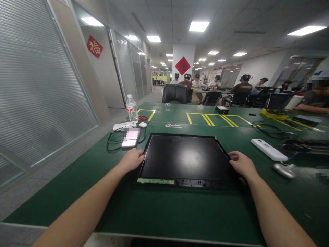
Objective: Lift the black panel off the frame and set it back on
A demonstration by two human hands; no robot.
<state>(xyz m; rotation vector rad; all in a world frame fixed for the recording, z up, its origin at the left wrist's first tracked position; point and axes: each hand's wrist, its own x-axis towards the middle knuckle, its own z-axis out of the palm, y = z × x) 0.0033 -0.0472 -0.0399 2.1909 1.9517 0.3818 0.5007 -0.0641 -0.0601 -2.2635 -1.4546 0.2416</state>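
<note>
A black flat display panel (164,157) lies in front of me, its dark screen reflecting a ceiling light. Along its near edge, a green circuit strip (155,181) shows at the left. My left hand (132,159) grips the panel's left edge, fingertips against the frame. On the opposite side my right hand (241,163) holds the right edge, thumb and fingers closed around the rim. The fingers' undersides are hidden.
Left of the panel are a lit phone (130,139), a black cable, a white device (125,126) and a water bottle (132,109). Small metal pieces (173,125) lie beyond it. At right are a white power bank (268,149) and a silver object (284,170). People sit farther back.
</note>
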